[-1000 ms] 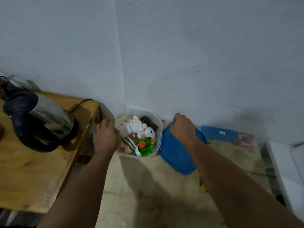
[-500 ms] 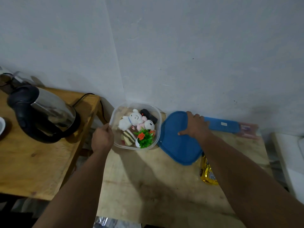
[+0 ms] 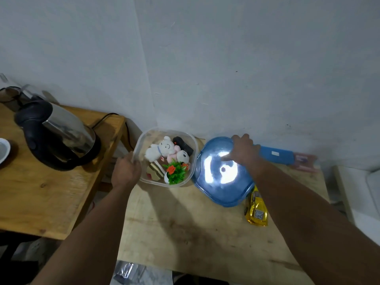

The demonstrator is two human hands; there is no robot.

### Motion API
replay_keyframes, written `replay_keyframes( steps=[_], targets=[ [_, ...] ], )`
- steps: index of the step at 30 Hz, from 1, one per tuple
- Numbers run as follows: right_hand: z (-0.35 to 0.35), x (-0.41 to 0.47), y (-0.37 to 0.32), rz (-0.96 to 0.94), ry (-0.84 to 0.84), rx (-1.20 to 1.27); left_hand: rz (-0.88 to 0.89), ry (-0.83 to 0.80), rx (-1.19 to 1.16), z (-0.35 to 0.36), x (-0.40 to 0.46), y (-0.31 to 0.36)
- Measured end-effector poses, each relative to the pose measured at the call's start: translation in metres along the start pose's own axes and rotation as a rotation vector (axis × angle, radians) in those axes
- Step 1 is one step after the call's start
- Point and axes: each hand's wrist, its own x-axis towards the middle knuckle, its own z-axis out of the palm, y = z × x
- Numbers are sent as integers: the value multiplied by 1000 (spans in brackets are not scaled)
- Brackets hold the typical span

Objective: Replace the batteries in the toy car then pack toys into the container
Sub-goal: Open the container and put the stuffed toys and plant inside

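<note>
A clear plastic container (image 3: 192, 140) stands at the back of the pale wooden table (image 3: 185, 233). It holds a white plush bear (image 3: 162, 150), a black toy (image 3: 183, 145), a small green plant with orange flowers (image 3: 176, 173) and other small toys. My left hand (image 3: 125, 171) grips the container's left rim. To the right, the blue lid (image 3: 221, 177) is tilted up with its far edge in my right hand (image 3: 242, 150); glare shines off it. A yellow toy car (image 3: 256, 208) lies on the table just beside the lid's right edge.
A steel and black electric kettle (image 3: 59, 136) stands on a darker wooden table (image 3: 41, 192) to the left, with its cord running to the wall. A blue flat object (image 3: 275, 154) and a pink packet (image 3: 304, 161) lie against the back wall. A white surface (image 3: 359, 192) is at the right.
My right hand has shifted to the lid's far edge and tipped it up, so it now catches glare. The yellow car has come into fuller view. My left hand stays on the container's rim.
</note>
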Motion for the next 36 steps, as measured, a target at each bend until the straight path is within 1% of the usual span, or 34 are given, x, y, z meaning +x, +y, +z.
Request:
replay_keyframes(
  steps=[4,8,11,15,18,20,21,23,24,25,26,28,32,34,36],
  targets=[
    [-35,-4,-3,-104,-81,250,-82,-62,-39,-4,-8,3],
    [-76,-15,-30,-214,-133,349,-81,-94,-43,-9,-7,1],
    [-100,-27,-62,-273,-52,358,-89,-100,-62,-9,-9,2],
    [-110,-59,-109,-360,153,329,-73,-101,-94,-8,-12,0],
    [-87,-87,-137,-476,249,285,-58,-109,-208,-8,-16,0],
    [-57,-100,-149,-571,269,265,-89,-128,-361,-7,-15,-4],
    [-39,-106,-153,-607,257,246,-153,-144,-480,-7,-13,-6],
    [1,-116,-159,-661,220,175,-360,-174,-734,-7,-10,-7],
    [21,-120,-160,-685,217,131,-451,-180,-826,-7,-9,-8],
    [39,-125,-160,-706,220,88,-498,-187,-881,-8,-9,-8],
    [55,-128,-161,-717,217,52,-507,-201,-919,-9,-10,-7],
    [80,-134,-163,-726,203,-5,-457,-213,-933,-10,-14,-6],
    [101,-136,-175,-720,165,-27,-297,-194,-811,-5,-12,-12],
    [103,-131,-177,-727,93,-26,-211,-180,-699,-2,-7,-18],
    [100,-126,-176,-744,24,16,-174,-169,-582,-2,-5,-19]
  ],
)
